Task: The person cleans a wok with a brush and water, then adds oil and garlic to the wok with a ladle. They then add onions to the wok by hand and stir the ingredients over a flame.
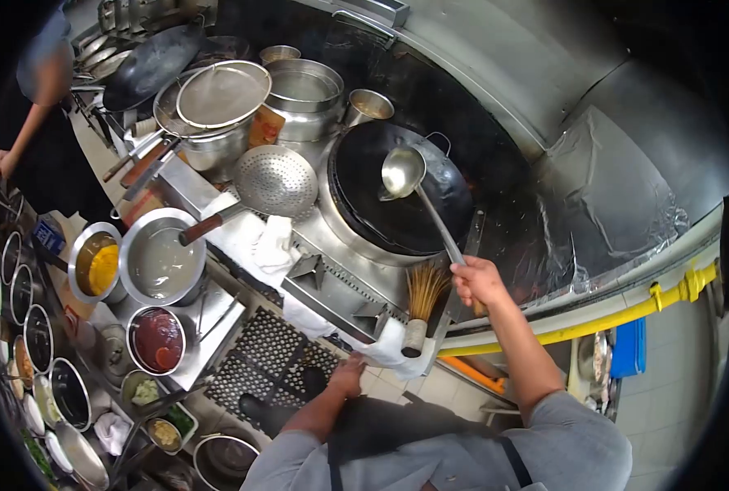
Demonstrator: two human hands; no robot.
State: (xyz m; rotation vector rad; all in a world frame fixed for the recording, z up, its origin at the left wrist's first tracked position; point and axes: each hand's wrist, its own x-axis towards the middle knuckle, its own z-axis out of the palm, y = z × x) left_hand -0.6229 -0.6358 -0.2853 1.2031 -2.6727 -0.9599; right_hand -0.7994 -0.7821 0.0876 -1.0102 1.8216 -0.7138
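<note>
Ladle (403,172) handle's end is partly hidden by the right hand (479,282).

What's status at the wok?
Right hand gripping ladle, its head over wok. Left hand low; grip unclear. Bristle brush close to right hand.

Passage: gap between skimmer (278,182) and ladle (403,170), over one side of the wok (360,184). Obstacles: ladle crosses above wok — brush (422,299) blocks the near side.

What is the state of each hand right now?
Left hand: open or closed, it cannot be told.
Right hand: closed, holding the ladle.
</note>
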